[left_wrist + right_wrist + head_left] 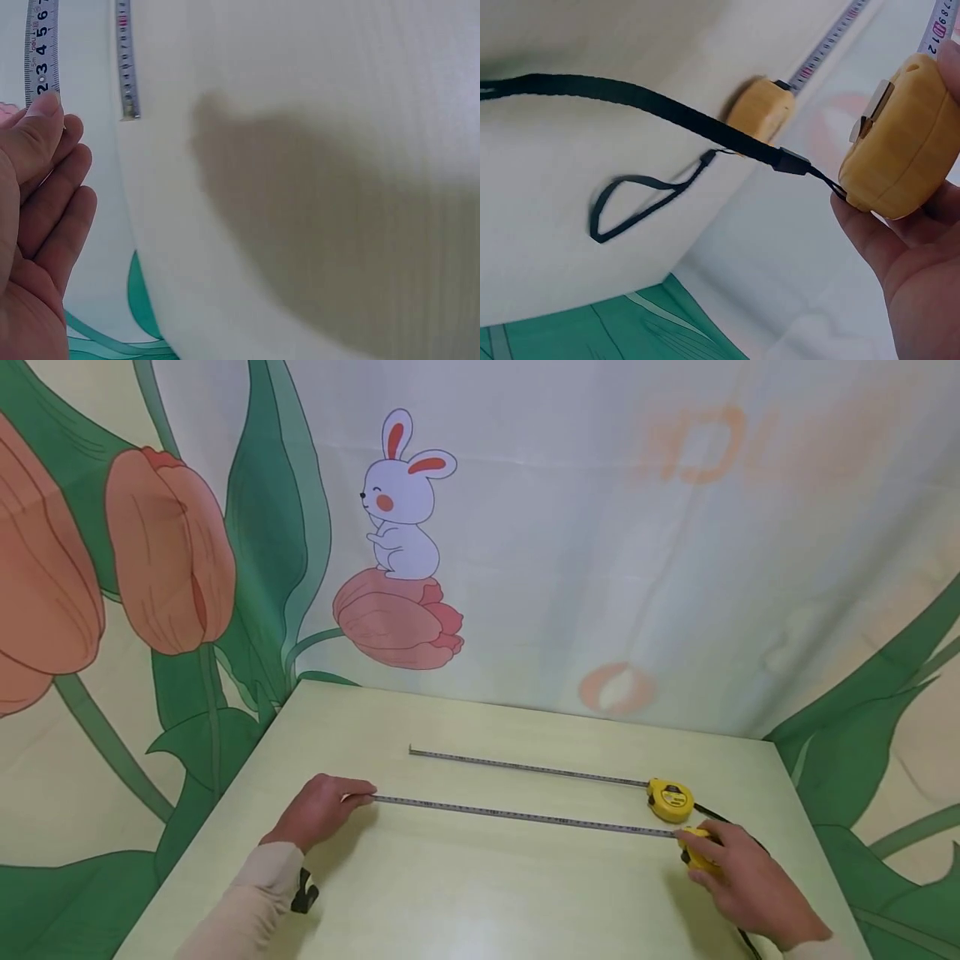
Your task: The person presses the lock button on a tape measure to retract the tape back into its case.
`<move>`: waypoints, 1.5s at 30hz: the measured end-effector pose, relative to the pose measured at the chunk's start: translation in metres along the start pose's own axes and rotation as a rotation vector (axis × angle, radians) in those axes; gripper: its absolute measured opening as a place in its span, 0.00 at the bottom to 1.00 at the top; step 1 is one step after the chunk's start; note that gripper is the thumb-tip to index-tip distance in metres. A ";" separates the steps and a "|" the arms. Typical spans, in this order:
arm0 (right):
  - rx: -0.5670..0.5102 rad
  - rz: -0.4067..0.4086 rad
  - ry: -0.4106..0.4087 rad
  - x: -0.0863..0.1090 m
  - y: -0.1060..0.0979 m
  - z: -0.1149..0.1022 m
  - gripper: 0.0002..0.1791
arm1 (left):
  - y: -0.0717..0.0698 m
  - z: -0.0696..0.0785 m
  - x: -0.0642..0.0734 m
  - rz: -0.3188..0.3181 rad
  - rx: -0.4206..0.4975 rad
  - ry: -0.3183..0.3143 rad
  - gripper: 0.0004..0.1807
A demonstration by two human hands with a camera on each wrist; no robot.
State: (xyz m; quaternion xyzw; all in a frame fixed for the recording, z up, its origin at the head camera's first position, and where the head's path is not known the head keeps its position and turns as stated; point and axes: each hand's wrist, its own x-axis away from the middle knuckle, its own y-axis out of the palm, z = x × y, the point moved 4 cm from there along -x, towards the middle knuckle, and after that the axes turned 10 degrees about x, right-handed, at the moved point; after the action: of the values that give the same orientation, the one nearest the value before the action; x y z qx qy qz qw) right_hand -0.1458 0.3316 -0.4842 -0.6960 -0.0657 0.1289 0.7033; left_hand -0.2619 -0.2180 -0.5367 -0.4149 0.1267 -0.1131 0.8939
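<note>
I count two yellow, rounded, hard-cased tape measures (pixel 671 800): one lies on the single pale wood-grain table (pixel 450 893), the other is above it in my right hand (pixel 750 877). There are two narrow, silver-grey metal blades (pixel 525 767) with printed markings, one toward the table's back edge, one nearer its front and reaching my left hand (pixel 318 810). Two black woven straps (pixel 682 117) show, one per case. Over the table I have two hands and two cream sleeves (pixel 255 893). One white cartoon rabbit (pixel 405 543) sits on the printed cloth (pixel 525 527) behind the table.
</note>
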 end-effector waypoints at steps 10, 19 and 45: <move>-0.030 0.010 -0.030 0.005 -0.022 0.006 0.20 | -0.019 0.016 -0.002 -0.019 0.001 0.020 0.12; -0.006 0.030 -0.101 0.007 -0.048 0.004 0.18 | -0.038 0.031 -0.003 -0.011 0.023 0.025 0.12; -0.020 0.056 -0.160 0.011 -0.083 0.001 0.15 | -0.066 0.048 -0.007 0.006 0.023 0.047 0.13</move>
State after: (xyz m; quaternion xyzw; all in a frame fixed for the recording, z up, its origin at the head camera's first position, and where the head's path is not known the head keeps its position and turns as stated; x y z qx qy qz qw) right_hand -0.1279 0.3357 -0.4030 -0.6919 -0.1037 0.2033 0.6850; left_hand -0.2593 -0.2237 -0.4550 -0.4013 0.1475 -0.1217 0.8957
